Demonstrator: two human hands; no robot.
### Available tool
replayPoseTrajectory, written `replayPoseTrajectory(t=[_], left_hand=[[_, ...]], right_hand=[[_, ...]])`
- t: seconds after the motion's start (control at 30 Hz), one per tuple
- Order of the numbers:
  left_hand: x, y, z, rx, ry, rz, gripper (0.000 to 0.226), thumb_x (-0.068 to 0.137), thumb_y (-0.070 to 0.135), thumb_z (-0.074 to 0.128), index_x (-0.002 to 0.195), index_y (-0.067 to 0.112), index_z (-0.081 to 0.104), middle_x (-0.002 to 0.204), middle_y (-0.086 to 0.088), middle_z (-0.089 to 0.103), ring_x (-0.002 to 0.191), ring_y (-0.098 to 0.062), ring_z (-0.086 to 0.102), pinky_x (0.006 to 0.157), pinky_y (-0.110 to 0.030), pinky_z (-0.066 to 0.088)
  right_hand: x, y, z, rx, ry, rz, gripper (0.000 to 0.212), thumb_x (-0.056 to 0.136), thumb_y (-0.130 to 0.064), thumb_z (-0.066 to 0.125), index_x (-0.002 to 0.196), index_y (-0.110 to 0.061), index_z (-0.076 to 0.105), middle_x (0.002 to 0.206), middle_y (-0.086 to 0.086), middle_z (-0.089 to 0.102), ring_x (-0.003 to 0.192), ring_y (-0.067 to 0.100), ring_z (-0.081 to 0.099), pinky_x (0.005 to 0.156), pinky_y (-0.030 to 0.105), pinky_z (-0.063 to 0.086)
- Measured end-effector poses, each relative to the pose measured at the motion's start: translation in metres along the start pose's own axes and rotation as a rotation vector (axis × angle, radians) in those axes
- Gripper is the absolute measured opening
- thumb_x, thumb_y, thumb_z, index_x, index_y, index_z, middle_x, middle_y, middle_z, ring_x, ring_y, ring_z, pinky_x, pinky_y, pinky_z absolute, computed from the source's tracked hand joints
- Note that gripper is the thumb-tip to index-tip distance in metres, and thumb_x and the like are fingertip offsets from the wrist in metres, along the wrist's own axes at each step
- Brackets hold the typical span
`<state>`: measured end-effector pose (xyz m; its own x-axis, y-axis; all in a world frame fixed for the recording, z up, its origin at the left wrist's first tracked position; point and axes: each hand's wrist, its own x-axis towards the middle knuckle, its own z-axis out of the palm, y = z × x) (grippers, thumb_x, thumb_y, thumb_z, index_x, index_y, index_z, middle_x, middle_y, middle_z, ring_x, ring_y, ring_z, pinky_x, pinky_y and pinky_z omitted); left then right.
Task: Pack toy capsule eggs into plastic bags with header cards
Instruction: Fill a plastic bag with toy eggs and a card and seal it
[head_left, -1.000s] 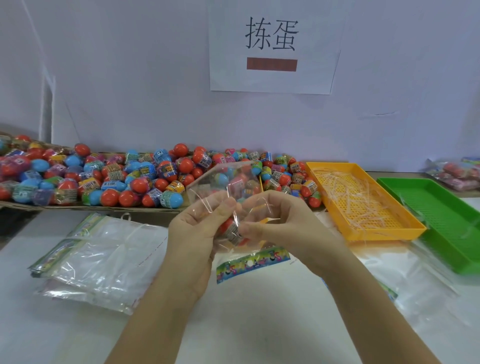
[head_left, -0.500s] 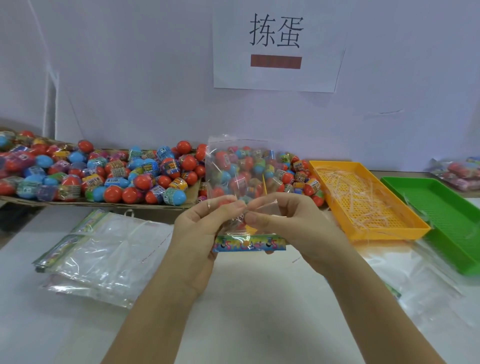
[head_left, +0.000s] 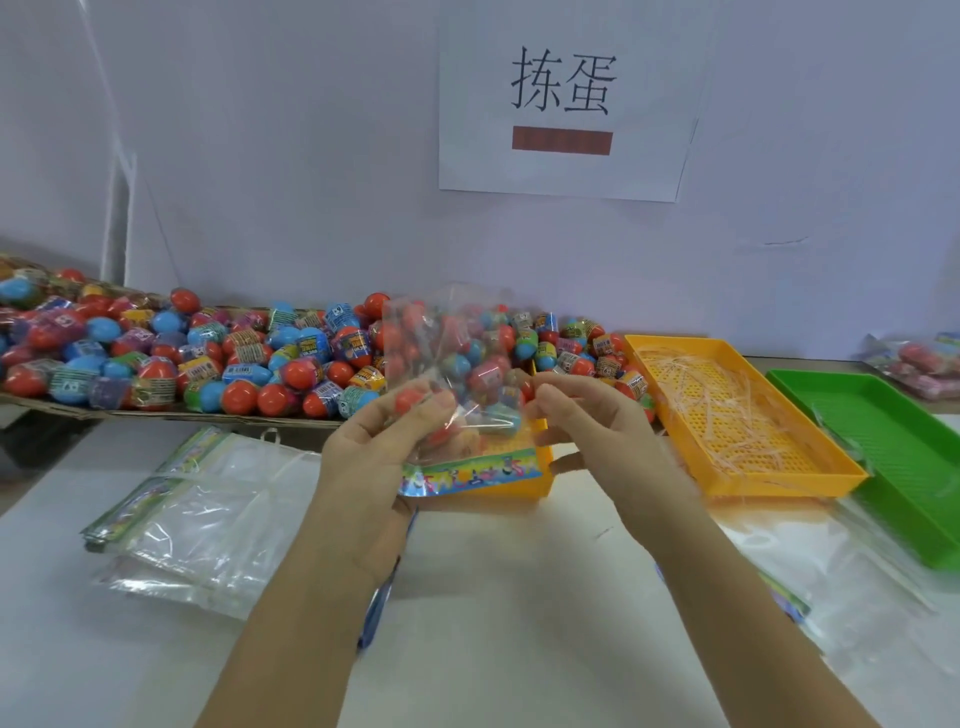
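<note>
The clear plastic bag (head_left: 457, 338) is held up between both hands, above the white table (head_left: 519, 597) and in front of the pile of capsule eggs (head_left: 208, 358). Its left edge is pinched by the left hand (head_left: 371, 462) and its right edge by the right hand (head_left: 597, 431), with fingers and thumbs curled onto the film. The bag is turned upside down, so the colourful header card (head_left: 470, 474) is hung along the bottom between the two palms, with the film stood up above the fingertips. Eggs are seen through the film, but whether any are actually inside can't be told. A stack of empty bags (head_left: 208, 514) is laid left of the hands, and a yellow tray (head_left: 737, 415) right of them.
</note>
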<state>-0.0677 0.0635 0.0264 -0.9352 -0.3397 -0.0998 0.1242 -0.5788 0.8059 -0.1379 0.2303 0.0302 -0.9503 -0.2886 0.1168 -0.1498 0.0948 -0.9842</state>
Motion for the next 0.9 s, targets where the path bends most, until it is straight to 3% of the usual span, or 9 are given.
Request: replayPoseTrajectory(t=[0.07,0.2,0.3,0.37,0.47,0.57,0.67,0.8,0.9], left_hand=[[-0.001,0.002,-0.001,0.017,-0.021,-0.011,0.046,0.060,0.005,0.072,0.106,0.004,0.066,0.076,-0.006,0.075,0.062,-0.017,0.072,0.052,-0.025,0.057],[-0.004,-0.001,0.002,0.065,-0.042,-0.009,0.066,0.052,0.004,0.073,0.118,0.007,0.062,0.081,-0.003,0.076,0.069,-0.014,0.073,0.058,-0.023,0.058],[-0.004,-0.004,0.001,0.100,-0.048,0.006,0.068,0.051,0.005,0.075,0.118,0.008,0.063,0.084,-0.004,0.077,0.073,-0.015,0.073,0.062,-0.023,0.059],[-0.003,-0.005,0.000,0.153,-0.042,0.036,0.070,0.050,0.008,0.076,0.118,0.014,0.062,0.089,-0.003,0.077,0.079,-0.016,0.074,0.068,-0.025,0.060],[-0.001,-0.006,-0.003,0.233,-0.049,0.074,0.077,0.044,0.019,0.081,0.119,0.018,0.062,0.095,0.000,0.077,0.091,-0.018,0.073,0.076,-0.027,0.060],[0.001,-0.008,-0.004,0.299,-0.065,0.101,0.081,0.042,0.026,0.083,0.120,0.017,0.063,0.099,0.001,0.076,0.097,-0.022,0.072,0.080,-0.030,0.060],[0.001,-0.012,-0.003,0.388,-0.090,0.137,0.072,0.049,0.022,0.084,0.118,0.020,0.064,0.099,0.002,0.076,0.095,-0.019,0.072,0.078,-0.027,0.060],[0.000,-0.015,-0.003,0.518,-0.110,0.185,0.055,0.061,0.012,0.086,0.109,0.029,0.066,0.098,0.009,0.075,0.090,-0.007,0.071,0.069,-0.017,0.056],[-0.001,-0.017,-0.002,0.605,-0.098,0.224,0.050,0.065,0.008,0.086,0.104,0.033,0.066,0.099,0.009,0.073,0.089,-0.004,0.070,0.069,-0.016,0.055]], right_hand=[[0.015,0.008,0.000,-0.167,0.103,-0.049,0.016,0.089,-0.023,0.065,0.090,-0.039,0.065,0.084,-0.014,0.071,0.079,-0.001,0.065,0.067,0.017,0.055],[0.039,0.020,0.014,-0.642,-0.002,-0.059,0.025,0.086,-0.035,0.068,0.110,-0.031,0.065,0.111,-0.012,0.065,0.105,0.014,0.056,0.099,0.045,0.041],[0.051,0.028,0.026,-1.176,-0.016,-0.056,0.026,0.089,-0.031,0.064,0.115,-0.035,0.060,0.114,-0.008,0.060,0.115,0.022,0.044,0.102,0.049,0.022],[0.052,0.030,0.031,-1.239,0.029,-0.086,0.021,0.090,-0.026,0.060,0.110,-0.032,0.059,0.110,-0.007,0.060,0.114,0.022,0.042,0.101,0.049,0.020],[0.043,0.034,0.029,-1.004,0.154,-0.161,0.023,0.083,-0.041,0.065,0.103,-0.031,0.062,0.100,-0.011,0.064,0.104,0.017,0.050,0.092,0.040,0.018],[0.027,0.027,0.017,-0.297,0.372,-0.147,0.024,0.080,-0.032,0.065,0.103,-0.038,0.061,0.082,-0.015,0.065,0.074,0.000,0.057,0.084,0.032,0.037],[0.018,0.009,-0.003,0.317,0.420,-0.037,0.038,0.077,-0.025,0.054,0.113,-0.026,0.066,0.073,-0.009,0.065,0.052,-0.001,0.053,0.057,0.024,0.041],[0.004,-0.018,-0.025,0.559,0.321,-0.145,0.030,0.072,-0.016,0.051,0.099,-0.022,0.066,0.073,-0.004,0.069,0.058,0.009,0.060,0.057,0.023,0.045],[-0.008,-0.029,-0.030,0.445,0.298,-0.291,0.030,0.069,-0.015,0.056,0.095,-0.027,0.065,0.073,-0.004,0.067,0.063,0.011,0.060,0.058,0.021,0.048]])
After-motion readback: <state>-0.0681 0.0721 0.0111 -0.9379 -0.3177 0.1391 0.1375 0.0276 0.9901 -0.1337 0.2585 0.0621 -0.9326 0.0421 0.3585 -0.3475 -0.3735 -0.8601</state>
